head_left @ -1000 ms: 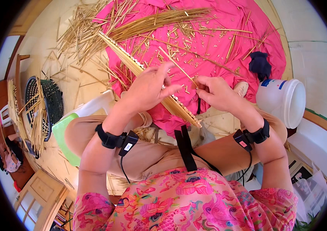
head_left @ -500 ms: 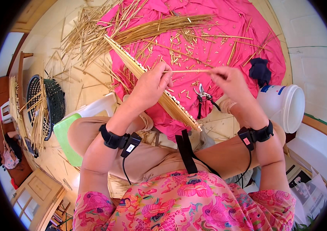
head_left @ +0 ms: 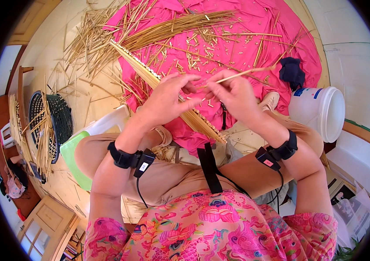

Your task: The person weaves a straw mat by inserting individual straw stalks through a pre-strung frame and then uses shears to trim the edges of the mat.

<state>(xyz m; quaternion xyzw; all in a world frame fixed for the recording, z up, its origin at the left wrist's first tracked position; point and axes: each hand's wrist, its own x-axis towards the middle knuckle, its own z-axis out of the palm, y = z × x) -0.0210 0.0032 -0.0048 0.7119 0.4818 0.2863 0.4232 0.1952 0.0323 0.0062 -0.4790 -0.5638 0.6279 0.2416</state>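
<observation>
My right hand [head_left: 233, 92] pinches a thin straw-coloured stalk [head_left: 254, 70] that slants up to the right from its fingers. Close beside it, my left hand [head_left: 167, 98] has its fingers and thumb spread, with nothing plainly held. A long narrow bundle of stalks [head_left: 201, 125], edged with pale round cut ends, runs diagonally beneath the left hand, which hides its middle. Black-handled pruning shears [head_left: 224, 116] lie on the pink cloth [head_left: 246, 52], mostly covered by my right hand.
Long stalks [head_left: 176, 30] and scattered short cut pieces lie on the cloth ahead. At left are a dark basket [head_left: 60, 111] with stalks and a green-and-white plastic stool [head_left: 75, 150]. A dark cloth [head_left: 292, 73] and white bucket [head_left: 309, 106] sit at right.
The stalk was stretched level between both hands. My left hand has released it and spread its fingers; my right hand has moved left, and the stalk now tilts up to the right.
</observation>
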